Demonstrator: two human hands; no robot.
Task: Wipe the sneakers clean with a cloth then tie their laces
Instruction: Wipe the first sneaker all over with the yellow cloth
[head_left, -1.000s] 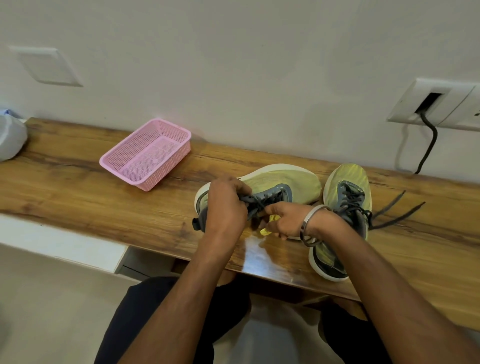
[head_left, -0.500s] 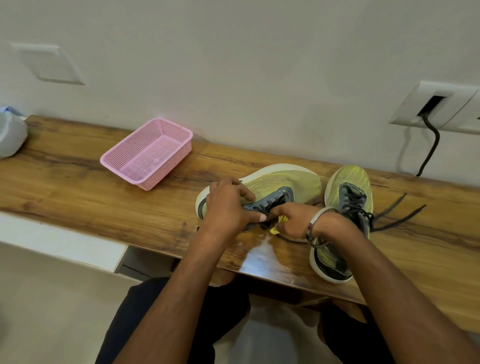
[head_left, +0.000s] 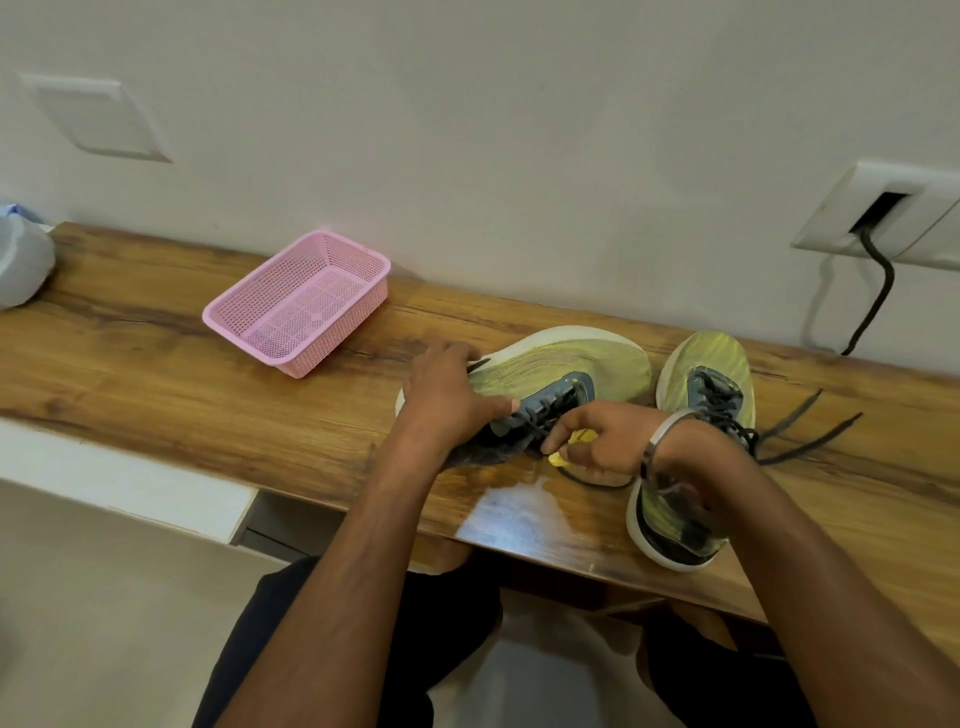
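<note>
Two yellow-green sneakers with grey tongues lie on the wooden shelf (head_left: 156, 364). The left sneaker (head_left: 566, 364) lies on its side, toe pointing right. My left hand (head_left: 447, 400) rests on its heel end, thumb pressed on the grey lace panel. My right hand (head_left: 597, 441), a metal bangle on the wrist, pinches the dark lace (head_left: 540, 421) by the tongue. Something small and yellow (head_left: 563, 454) shows under my right fingers. The right sneaker (head_left: 696, 395) stands beside it, its dark laces (head_left: 810, 431) loose and trailing right.
A pink mesh basket (head_left: 301, 299) with nothing in it stands at the back left by the wall. A white bag (head_left: 21, 260) sits at the shelf's far left end. A black cable (head_left: 878, 296) hangs from a wall socket at the right. My knees are below the shelf's front edge.
My left hand has slid from the lace area to the heel end and flattened on the sneaker. My right hand has shifted slightly right, still pinching the lace.
</note>
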